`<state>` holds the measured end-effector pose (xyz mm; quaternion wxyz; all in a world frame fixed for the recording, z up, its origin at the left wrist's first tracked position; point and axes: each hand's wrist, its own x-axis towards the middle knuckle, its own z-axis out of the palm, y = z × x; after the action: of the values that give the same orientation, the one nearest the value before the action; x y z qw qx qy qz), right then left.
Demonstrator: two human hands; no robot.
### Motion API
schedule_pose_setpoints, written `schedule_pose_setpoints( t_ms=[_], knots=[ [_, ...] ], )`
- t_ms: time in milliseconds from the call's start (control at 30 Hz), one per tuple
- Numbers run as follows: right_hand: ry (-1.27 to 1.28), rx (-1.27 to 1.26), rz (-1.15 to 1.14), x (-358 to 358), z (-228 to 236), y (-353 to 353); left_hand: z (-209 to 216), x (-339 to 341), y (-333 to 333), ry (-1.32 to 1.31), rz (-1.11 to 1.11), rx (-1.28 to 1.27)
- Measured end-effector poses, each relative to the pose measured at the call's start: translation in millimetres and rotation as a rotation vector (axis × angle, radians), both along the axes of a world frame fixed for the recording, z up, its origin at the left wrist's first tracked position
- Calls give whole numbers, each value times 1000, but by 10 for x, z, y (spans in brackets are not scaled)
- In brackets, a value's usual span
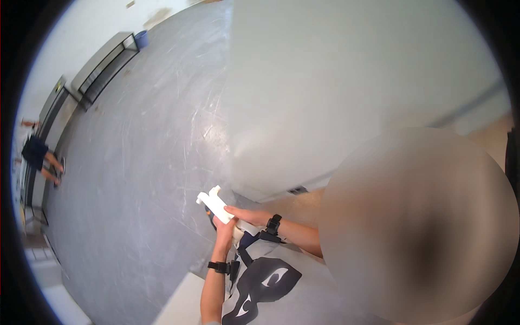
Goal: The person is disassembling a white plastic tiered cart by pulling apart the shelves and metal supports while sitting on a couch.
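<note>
Both of my hands are closed on one white, slim piece (218, 208) with two stubby prongs at its far end. My left hand (223, 229) grips its near end from below. My right hand (248, 215) presses its thumb on the piece from the right; the other fingers are mostly hidden. Just beside the piece, past my left hand, shows a small dark thing with an orange spot (208, 213), too small to name. Black straps with small units circle both my wrists. Under my forearms lies light grey cloth (271, 279) with a black print of eyes.
A pale grey wall or panel (352, 81) rises ahead to the right, with a dark socket (298, 190) low on it. Long benches (105, 65) and a blue bin (141, 39) line the far left. Another person (40, 157) stands there. A blurred disc hides the lower right.
</note>
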<state>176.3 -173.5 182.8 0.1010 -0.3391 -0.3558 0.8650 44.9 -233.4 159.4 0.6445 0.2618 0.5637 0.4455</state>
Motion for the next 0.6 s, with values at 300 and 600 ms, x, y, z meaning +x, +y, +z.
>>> schedule_pose_setpoints(
  t_ms=[300, 600],
  knots=[
    [-491, 828, 28, -1995, 48, 1873, -118, -2365, 1864, 169, 33, -33],
    [-459, 456, -352, -3120, -1482, 3518, -617, -6139, 3384, 399, 239, -80]
  ],
)
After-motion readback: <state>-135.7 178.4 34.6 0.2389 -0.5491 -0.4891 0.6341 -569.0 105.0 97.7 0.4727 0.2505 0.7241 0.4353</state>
